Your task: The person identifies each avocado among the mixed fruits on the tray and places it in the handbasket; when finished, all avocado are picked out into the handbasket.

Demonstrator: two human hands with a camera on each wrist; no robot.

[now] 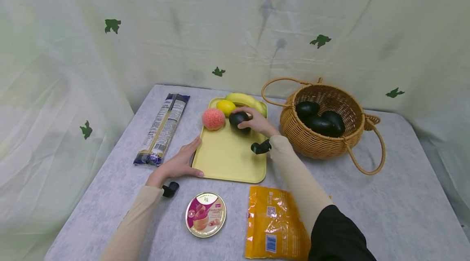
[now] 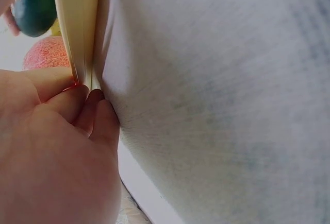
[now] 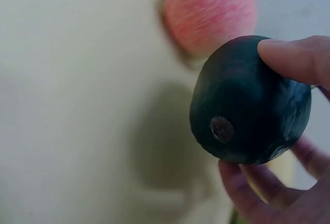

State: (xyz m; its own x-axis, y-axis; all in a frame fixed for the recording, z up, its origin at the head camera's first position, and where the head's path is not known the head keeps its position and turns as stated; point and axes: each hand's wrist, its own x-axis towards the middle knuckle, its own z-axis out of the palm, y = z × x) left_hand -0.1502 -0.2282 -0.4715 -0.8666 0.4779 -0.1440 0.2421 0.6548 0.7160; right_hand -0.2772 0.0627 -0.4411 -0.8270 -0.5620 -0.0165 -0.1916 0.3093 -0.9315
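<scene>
My right hand holds a dark green avocado between thumb and fingers, over the far part of a yellow tray. The avocado's stem scar faces the right wrist camera and its shadow falls on the tray. My left hand holds the tray's near left corner, thumb along the front and bent fingertips against the side wall. Beside the avocado is a pink peach, at the tray's left edge. A lemon and bananas lie along the far end.
A wicker basket with dark avocados inside stands right of the tray, its handles sticking out. A long pasta packet lies at left. In front are a round candy tin and an orange bag beneath my right forearm.
</scene>
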